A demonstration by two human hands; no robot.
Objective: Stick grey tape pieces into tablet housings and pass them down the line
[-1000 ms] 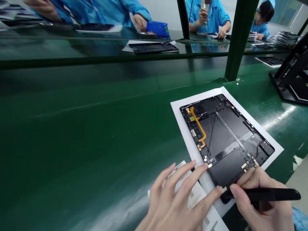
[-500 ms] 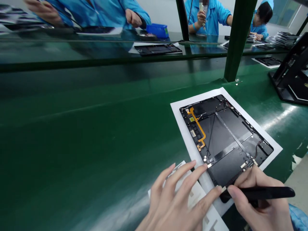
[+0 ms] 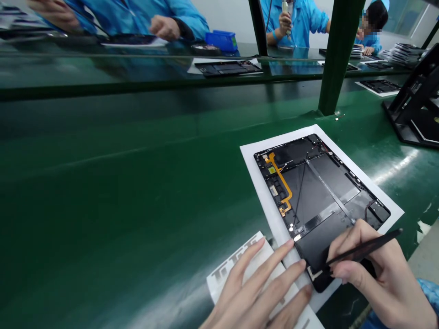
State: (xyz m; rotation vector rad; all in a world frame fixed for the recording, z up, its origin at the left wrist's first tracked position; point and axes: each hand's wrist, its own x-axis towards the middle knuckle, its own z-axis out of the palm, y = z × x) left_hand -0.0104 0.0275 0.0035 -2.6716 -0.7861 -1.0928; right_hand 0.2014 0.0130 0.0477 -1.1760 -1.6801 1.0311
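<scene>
Electronics assembly line in a factory, long green desk (image 3: 120,183) running past several stations, opened tablet (image 3: 318,192) with bare circuitry on a white sheet (image 3: 270,205), more tablets (image 3: 228,67) on sheets further along, stacked units (image 3: 406,54) at far right, blue parts bin (image 3: 222,40), co-workers in blue smocks (image 3: 305,20) seated opposite.

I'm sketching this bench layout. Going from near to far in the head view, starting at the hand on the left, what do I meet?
Left hand → open tablet → green post → second tablet → blue bin

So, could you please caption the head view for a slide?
Right hand holds black tweezers at an opened tablet's near corner; left hand rests alongside.
</scene>
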